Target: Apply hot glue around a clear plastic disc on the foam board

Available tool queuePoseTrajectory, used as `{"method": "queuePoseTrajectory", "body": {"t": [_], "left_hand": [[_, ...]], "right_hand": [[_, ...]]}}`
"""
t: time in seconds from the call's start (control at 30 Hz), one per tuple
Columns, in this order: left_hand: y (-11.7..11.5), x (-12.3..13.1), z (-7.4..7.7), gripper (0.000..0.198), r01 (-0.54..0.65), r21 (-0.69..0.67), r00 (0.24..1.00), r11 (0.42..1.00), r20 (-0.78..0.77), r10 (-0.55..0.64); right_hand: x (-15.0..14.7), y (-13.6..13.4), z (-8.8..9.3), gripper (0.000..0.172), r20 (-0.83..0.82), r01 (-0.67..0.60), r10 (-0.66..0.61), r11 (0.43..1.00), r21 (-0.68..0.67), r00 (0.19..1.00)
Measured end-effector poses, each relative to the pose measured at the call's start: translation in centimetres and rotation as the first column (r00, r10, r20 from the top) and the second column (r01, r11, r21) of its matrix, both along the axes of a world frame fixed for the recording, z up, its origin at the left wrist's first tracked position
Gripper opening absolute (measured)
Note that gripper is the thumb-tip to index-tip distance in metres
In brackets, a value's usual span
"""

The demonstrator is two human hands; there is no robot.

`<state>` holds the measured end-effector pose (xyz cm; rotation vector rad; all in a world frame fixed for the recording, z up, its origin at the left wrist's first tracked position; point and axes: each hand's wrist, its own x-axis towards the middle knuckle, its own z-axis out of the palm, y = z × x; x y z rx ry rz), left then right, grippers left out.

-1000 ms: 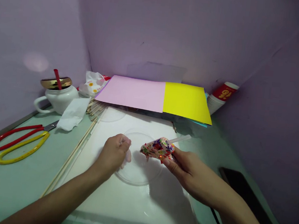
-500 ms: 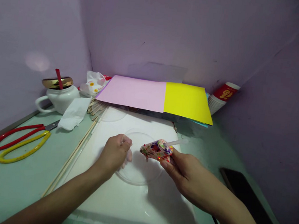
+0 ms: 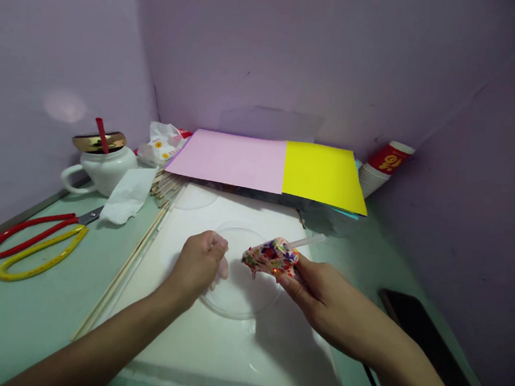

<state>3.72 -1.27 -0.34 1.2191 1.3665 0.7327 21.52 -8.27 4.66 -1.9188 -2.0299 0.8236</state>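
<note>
A hot glue gun (image 3: pixel 269 259) with a colourful flower pattern and a small orange light is gripped in my right hand (image 3: pixel 315 294). Its nozzle points left, and a translucent glue stick (image 3: pixel 306 242) juts from its back. Just left of the nozzle, my left hand (image 3: pixel 202 262) is closed, thumb against the fingers; whatever it pinches, if anything, is hidden. Both hands are above a round clear plastic lid (image 3: pixel 238 311), which lies on a white board (image 3: pixel 204 347). The nozzle and my left hand are apart.
Red-and-yellow-handled scissors (image 3: pixel 45 238), a white mug (image 3: pixel 103 170) and a tissue (image 3: pixel 129 195) stand or lie at left. Thin wooden sticks (image 3: pixel 123 271) run along the board. Behind are pink paper (image 3: pixel 233 160), yellow paper (image 3: pixel 321 175) and stacked paper cups (image 3: pixel 384 166). A dark phone-like slab (image 3: pixel 434 353) lies right.
The glue stick at the back of the glue gun, blurred before, now shows sharply and sits slightly higher. Both hands stay almost where they were.
</note>
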Motion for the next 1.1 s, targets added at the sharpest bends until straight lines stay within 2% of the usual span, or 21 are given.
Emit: {"method": "queuePoseTrajectory", "body": {"t": [1.1], "left_hand": [[0.04,-0.03,-0.39,0.011,-0.005,0.017,0.999,1.0,0.036,0.004]], "right_hand": [[0.06,0.19,-0.17,0.028,-0.016,0.004,-0.004,1.0,-0.007,1.0]]}}
